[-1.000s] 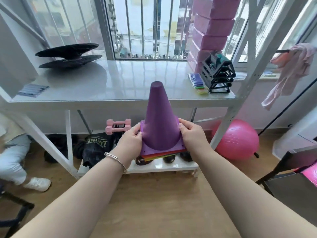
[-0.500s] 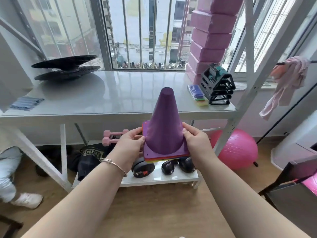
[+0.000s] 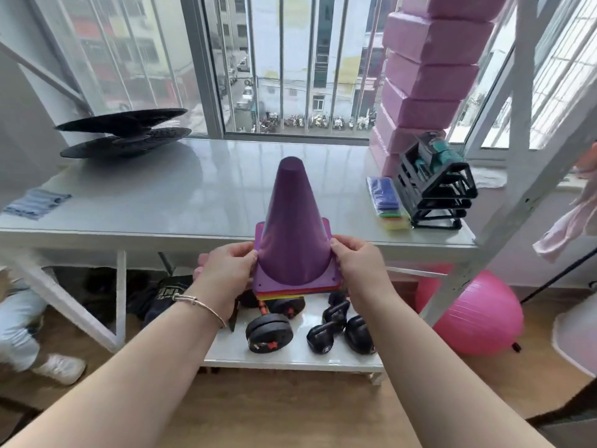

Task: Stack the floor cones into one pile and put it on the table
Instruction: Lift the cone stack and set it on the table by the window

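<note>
While gripped by both hands (image 3: pixel 226 273), cone pile (image 3: pixel 292 227)

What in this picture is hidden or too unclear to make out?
- Cone stack, head view: the purple top cone covers the rest; only coloured base edges show, so the count is unclear.
- Left hand and right hand: fingers under the bases are hidden.
- Person at the left edge: cut off by the frame.
</note>
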`<state>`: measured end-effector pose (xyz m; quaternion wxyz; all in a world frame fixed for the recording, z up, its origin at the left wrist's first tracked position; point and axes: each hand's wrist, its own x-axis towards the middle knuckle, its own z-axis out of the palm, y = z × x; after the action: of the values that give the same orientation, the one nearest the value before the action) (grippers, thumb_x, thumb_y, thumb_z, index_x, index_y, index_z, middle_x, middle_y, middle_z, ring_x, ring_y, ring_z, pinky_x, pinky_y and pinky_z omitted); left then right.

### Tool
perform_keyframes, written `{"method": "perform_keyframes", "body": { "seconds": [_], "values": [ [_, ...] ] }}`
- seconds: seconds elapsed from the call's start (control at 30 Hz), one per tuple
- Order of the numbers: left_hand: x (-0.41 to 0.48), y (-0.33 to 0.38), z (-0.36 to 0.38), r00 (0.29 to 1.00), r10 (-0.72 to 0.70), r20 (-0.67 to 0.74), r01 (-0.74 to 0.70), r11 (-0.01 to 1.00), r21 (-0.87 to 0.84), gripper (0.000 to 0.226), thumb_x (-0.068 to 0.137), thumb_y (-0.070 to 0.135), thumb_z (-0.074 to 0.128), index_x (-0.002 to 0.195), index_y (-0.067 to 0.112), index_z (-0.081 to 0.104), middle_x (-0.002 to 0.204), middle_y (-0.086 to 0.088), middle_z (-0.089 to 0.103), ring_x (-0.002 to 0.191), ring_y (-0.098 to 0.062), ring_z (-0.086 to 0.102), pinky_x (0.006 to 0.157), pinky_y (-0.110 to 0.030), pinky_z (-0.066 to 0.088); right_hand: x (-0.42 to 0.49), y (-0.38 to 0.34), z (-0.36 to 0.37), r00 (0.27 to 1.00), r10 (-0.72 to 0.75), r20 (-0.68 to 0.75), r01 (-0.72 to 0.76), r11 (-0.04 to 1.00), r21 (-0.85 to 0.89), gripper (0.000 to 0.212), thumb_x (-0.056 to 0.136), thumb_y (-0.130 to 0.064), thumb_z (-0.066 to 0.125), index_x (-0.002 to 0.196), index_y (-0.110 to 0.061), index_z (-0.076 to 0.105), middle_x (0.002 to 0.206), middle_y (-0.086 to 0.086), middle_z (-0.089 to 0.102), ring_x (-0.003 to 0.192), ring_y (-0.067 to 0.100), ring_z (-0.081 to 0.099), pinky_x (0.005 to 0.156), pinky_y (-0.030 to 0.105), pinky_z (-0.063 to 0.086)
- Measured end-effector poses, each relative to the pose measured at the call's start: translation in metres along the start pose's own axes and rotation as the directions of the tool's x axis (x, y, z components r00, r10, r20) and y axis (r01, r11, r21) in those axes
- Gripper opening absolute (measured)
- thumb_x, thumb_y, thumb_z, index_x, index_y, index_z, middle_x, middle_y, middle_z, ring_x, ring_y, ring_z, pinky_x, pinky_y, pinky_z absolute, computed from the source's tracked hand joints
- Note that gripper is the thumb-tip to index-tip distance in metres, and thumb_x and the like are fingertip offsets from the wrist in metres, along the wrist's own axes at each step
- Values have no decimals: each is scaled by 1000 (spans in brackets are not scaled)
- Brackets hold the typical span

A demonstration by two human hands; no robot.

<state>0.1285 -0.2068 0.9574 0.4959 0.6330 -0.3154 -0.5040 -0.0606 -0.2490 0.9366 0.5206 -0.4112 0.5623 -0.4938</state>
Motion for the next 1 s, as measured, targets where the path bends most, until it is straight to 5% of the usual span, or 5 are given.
{"method": "perform_keyframes", "body": {
  "seconds": [0.3, 0.4, 0.47, 0.57, 1.0],
  "values": [
    [51, 20, 47, 997, 7, -81, -10, 999, -39, 17, 94, 4, 53, 90, 9, 69, 90, -23, 64, 81, -30, 58, 63, -33, 47, 83, -16, -17, 996, 13, 88, -10, 999, -31, 12, 92, -15, 61, 91, -18, 72, 98, 10, 76, 95, 26, 71, 89, 43, 58],
    [67, 25, 57, 995, 7, -103, -10, 1000, -29, 15, 95, 1, 51, 92, 3, 66, 82, -19, 66, 58, -20, 65, 55, -26, 56, 100, -20, -20, 995, 29, 98, -27, 999, -17, 13, 92, -13, 61, 92, -14, 74, 89, 7, 76, 78, 19, 69, 75, 35, 58],
    [80, 25, 61, 994, 8, -105, -9, 1000, -13, 15, 94, 4, 54, 98, 2, 68, 89, -21, 72, 68, -23, 68, 78, -38, 58, 110, -23, -19, 994, 26, 103, -27, 1000, 0, 15, 92, -12, 60, 95, -9, 74, 76, 3, 71, 62, 12, 60, 54, 22, 50],
    [97, 33, 62, 995, 7, -99, -3, 999, 39, 15, 90, 15, 59, 96, 12, 73, 94, -14, 77, 86, -27, 72, 94, -55, 49, 128, -27, -15, 995, 35, 92, -37, 999, 28, 13, 91, -11, 62, 87, -9, 74, 76, 6, 70, 61, 12, 56, 53, 20, 42],
    [227, 60, 69, 997, 55, -59, -53, 998, 37, 20, 94, 2, 54, 107, -5, 67, 96, -22, 71, 82, -28, 67, 75, -32, 58, 235, -27, 36, 999, -5, -50, 5, 1000, 2, 16, 79, -8, 62, 72, -5, 76, 66, 6, 65, 63, 19, 54, 61, 33, 45]
  ]
}}
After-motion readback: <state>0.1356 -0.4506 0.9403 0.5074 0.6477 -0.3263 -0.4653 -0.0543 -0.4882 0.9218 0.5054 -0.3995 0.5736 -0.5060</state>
